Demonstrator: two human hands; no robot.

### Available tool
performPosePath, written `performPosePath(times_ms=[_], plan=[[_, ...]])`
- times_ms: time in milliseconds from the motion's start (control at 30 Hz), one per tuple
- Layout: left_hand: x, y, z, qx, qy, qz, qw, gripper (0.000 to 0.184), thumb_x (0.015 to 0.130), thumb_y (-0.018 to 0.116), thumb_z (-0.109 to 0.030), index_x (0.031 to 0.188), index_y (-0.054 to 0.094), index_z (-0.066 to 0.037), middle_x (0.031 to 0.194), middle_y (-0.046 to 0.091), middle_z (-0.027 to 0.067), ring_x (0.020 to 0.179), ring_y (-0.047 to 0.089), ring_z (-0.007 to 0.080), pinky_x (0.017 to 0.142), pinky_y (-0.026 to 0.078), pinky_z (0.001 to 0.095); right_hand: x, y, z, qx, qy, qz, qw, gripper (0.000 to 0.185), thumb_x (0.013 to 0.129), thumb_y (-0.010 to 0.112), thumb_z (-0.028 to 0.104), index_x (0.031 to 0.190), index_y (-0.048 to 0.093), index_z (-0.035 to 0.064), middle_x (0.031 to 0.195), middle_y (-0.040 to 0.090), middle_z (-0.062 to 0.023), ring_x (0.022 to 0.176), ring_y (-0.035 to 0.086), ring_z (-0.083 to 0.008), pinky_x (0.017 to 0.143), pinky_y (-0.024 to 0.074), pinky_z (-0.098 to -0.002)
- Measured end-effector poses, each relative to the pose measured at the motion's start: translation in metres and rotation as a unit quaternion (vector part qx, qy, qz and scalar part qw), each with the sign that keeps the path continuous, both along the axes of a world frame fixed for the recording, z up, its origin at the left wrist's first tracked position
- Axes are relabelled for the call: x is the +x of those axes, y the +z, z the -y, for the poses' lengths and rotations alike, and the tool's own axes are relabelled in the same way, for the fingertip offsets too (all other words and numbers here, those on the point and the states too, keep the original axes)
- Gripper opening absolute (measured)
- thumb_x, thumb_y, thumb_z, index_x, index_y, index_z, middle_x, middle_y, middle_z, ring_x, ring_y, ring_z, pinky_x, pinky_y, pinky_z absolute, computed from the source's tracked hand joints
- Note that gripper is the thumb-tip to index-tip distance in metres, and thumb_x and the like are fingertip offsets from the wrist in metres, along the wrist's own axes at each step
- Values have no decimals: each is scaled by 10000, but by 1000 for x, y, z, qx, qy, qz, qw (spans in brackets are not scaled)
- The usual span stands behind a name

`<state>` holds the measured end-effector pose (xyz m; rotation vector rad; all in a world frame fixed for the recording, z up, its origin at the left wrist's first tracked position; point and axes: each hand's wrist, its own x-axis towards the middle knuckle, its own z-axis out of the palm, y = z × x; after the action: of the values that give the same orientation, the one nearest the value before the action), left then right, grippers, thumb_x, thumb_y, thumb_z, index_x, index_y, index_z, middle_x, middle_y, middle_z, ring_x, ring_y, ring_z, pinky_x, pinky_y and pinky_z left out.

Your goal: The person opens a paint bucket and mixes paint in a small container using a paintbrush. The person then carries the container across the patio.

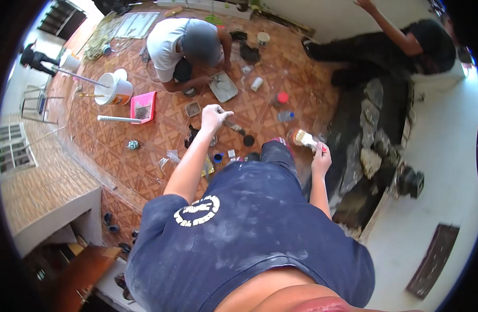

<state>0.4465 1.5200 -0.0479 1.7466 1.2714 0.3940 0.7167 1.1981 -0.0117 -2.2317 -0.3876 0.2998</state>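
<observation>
My right hand (pixel 322 157) is closed around the handle of a paintbrush (pixel 305 139). Its pale bristles point up and to the left over the tiled floor. My left hand (pixel 215 118), dusted with whitish powder, is raised in front of me with its fingers curled together. Whatever it may pinch is too small or hidden to name. A greyish elongated thing (pixel 236 127) shows just beyond those fingers, and a dark round disc (pixel 248 140) lies on the floor nearby. A small square container (pixel 192 108) stands left of my left hand.
A crouching person (pixel 184 49) works beside a grey tray (pixel 223 87). Another person (pixel 405 47) sits at the right by dark ground with rocks (pixel 370 162). A white bucket (pixel 114 88), pink dustpan (pixel 143 106), plastic bottle (pixel 285 116) and red-lidded jar (pixel 282 98) stand or lie around.
</observation>
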Motion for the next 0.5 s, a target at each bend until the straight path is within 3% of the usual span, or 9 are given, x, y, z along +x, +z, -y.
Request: performPosePath(times_ms=[67,133,200,267,300,333,400,467,500], plan=[[17,16,0,50,19,38,998,282,723,809,-265,672,694,-12,607,660,109,542,613,158,554,472,307,44,1,-60,46,77,3,996,302,962,575,295,1034,678,20,809,708,-74,776,674,-161,741,502,-298],[27,20,-2,-56,34,77,995,189,850,671,-156,748,712,-1,633,668,79,591,628,124,561,478,276,86,7,-115,63,112,-51,990,291,961,584,289,1021,678,21,781,694,-61,745,652,-135,716,494,-282],[40,1,-5,-135,114,160,971,164,924,571,-58,982,694,34,800,712,100,671,656,126,613,522,254,126,6,-160,67,156,-68,983,278,958,592,279,1006,680,20,755,679,-48,717,628,-112,688,484,-268],[78,-8,-18,-152,147,222,952,192,927,531,-18,1042,673,40,880,709,121,746,670,147,676,535,261,171,-19,-188,101,207,-75,970,291,956,590,298,1001,682,25,753,675,-37,711,621,-111,685,479,-266],[99,-10,-27,-172,164,278,931,238,930,490,23,1102,652,47,961,707,143,820,684,167,739,548,267,191,-27,-196,97,208,-72,971,280,960,592,292,1012,680,31,742,656,-14,644,562,-77,608,443,-240],[127,-12,-41,-198,146,278,929,313,919,485,25,1206,605,54,1141,660,171,1038,647,229,923,505,317,208,-33,-201,92,204,-71,972,270,964,595,286,1024,679,37,730,636,9,577,504,-43,532,408,-214],[194,-41,-74,-121,101,334,929,381,906,541,-12,1279,552,63,1262,600,172,1173,574,254,1035,422,342,244,-42,-204,80,202,-59,974,276,959,601,299,1024,679,42,727,636,7,565,500,-43,529,409,-214],[266,-39,-119,22,-35,292,956,508,870,658,-133,1318,519,60,1327,557,173,1249,516,248,1083,355,326,275,-50,-190,29,175,-51,983,276,955,604,305,1011,679,46,707,621,8,554,496,-47,515,406,-221],[299,-21,-137,32,-68,241,968,573,830,698,-248,1293,541,50,1289,583,183,1213,546,229,1038,397,323,285,-54,-175,20,175,-50,983,276,955,604,305,1011,679,46,707,621,8,554,496,-47,515,406,-221]])
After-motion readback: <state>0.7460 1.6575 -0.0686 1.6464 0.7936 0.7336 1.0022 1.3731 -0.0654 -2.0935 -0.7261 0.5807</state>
